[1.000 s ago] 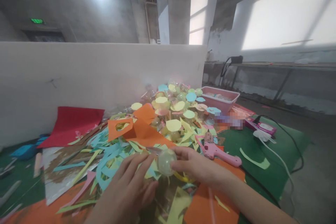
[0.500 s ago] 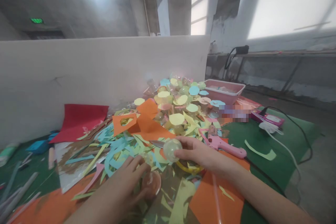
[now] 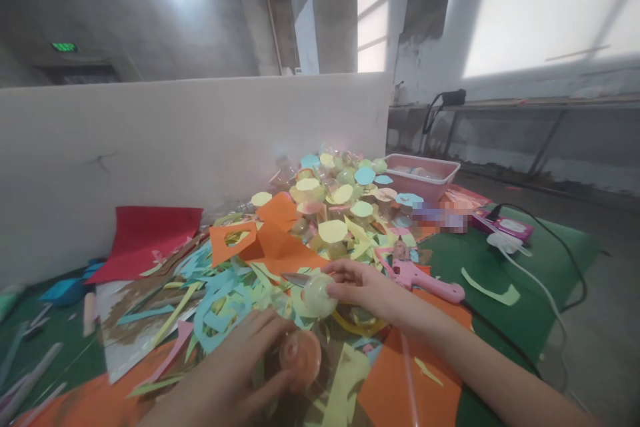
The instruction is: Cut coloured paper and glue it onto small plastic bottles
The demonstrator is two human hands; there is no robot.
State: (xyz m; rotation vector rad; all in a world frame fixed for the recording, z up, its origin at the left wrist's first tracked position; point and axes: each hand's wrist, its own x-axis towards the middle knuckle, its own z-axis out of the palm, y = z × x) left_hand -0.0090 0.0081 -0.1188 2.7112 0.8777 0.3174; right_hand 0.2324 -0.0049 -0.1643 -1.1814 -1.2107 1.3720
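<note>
My right hand (image 3: 367, 290) pinches a pale green, see-through ball (image 3: 320, 296) between thumb and fingers, above the paper scraps. Lower and to the left, the fingers and thumb of my left hand (image 3: 253, 360) curve round a clear plastic piece with an orange-pink round face (image 3: 301, 359). The two pieces are close together but apart. Under my right hand lies a pair of scissors, its blade (image 3: 297, 279) pointing left and its yellow handle (image 3: 364, 328) partly covered. A pink hot glue gun (image 3: 430, 282) rests just right of my right wrist.
Behind my hands rises a heap of clear pieces with pastel paper discs (image 3: 333, 231). Orange cut paper (image 3: 285, 240) and blue strips (image 3: 220, 307) cover the middle. A pink basin (image 3: 425, 180), power strip (image 3: 505, 227) and cables stand right; red paper (image 3: 150, 237) lies left.
My left hand has moved slightly right with the orange-pink-faced piece, which now turns more toward me. The ball in my right hand has shifted a little left and down. The view has shifted slightly.
</note>
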